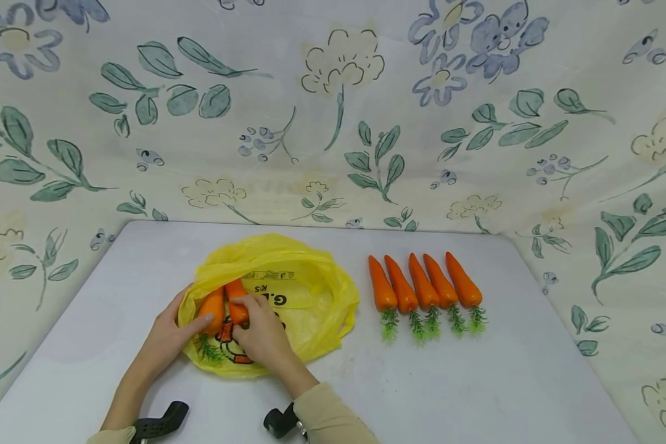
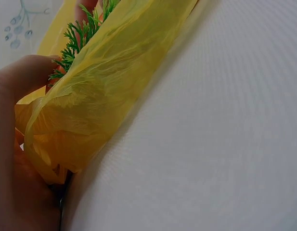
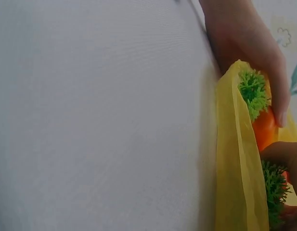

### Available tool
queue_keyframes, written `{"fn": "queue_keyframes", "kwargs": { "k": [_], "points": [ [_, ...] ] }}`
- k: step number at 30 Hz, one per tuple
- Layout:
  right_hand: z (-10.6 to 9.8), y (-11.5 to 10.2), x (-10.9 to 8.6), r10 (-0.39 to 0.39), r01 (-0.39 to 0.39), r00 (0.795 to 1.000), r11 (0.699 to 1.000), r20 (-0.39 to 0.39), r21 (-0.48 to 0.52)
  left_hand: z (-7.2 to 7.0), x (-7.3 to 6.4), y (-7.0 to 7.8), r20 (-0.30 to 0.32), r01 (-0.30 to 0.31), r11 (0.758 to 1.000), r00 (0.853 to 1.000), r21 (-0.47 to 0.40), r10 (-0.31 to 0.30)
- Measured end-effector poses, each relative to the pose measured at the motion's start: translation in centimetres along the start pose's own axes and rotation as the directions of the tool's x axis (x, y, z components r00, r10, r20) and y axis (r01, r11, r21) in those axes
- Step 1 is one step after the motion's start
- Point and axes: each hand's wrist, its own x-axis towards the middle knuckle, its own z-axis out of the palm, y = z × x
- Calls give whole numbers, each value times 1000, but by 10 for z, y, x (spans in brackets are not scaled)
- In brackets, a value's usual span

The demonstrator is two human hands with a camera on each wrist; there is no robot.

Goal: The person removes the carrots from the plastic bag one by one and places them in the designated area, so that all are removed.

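Note:
A yellow plastic bag [image 1: 322, 290] lies on the table with its mouth spread wide and printing visible inside. Two toy carrots are at its left end: an orange carrot [image 1: 213, 308] with green leaves [image 2: 73, 48] by the left hand, and a second carrot [image 1: 235, 290] by the right. My left hand [image 1: 169, 333] holds the bag's left side, fingers outside it, thumb over the rim against the first carrot. Reaching into the bag, my right hand [image 1: 263, 330] grips the second carrot, whose leaves [image 3: 274, 185] show in the right wrist view. The right fingertips are partly hidden.
To the right of the bag, several toy carrots [image 1: 423, 287] lie side by side, tips away and leaves toward me. The white table [image 1: 449, 382] ends at a floral cloth backdrop [image 1: 288, 185] behind. Each wrist wears a black camera mount [image 1: 169, 419].

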Motion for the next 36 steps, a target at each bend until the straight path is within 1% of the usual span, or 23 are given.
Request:
{"fn": "queue_keyframes", "kwargs": {
  "k": [5, 9, 18, 21, 25, 30, 36],
  "points": [
    [-1, 1, -1, 5, -5, 1000, 1000, -6, 15, 0, 1, 0, 0, -3, 1000, 1000, 0, 3],
    [-2, 1, -2, -3, 3, 1000, 1000, -14, 28, 1, 1, 0, 6, 10, 1000, 1000, 1, -10],
    [-3, 5, -2, -9, 11, 1000, 993, -21, 121, 1, 2, -1, 8, 7, 1000, 1000, -5, -7],
    [-3, 6, -2, -11, 15, 1000, 991, -28, 136, 1, 2, -2, 9, 17, 1000, 1000, -3, -17],
    [-2, 7, -2, -19, 24, 999, 988, -36, 150, 2, 1, -2, 10, 25, 1000, 1000, -4, -25],
    [-3, 8, -3, -26, 33, 998, 986, -49, 162, 1, 1, 0, 7, 17, 1000, 1000, -6, -17],
    [-3, 8, -5, -53, 62, 997, 984, -57, 168, 0, 0, 0, 4, 23, 1000, 1000, -2, -23]
  ]
}}
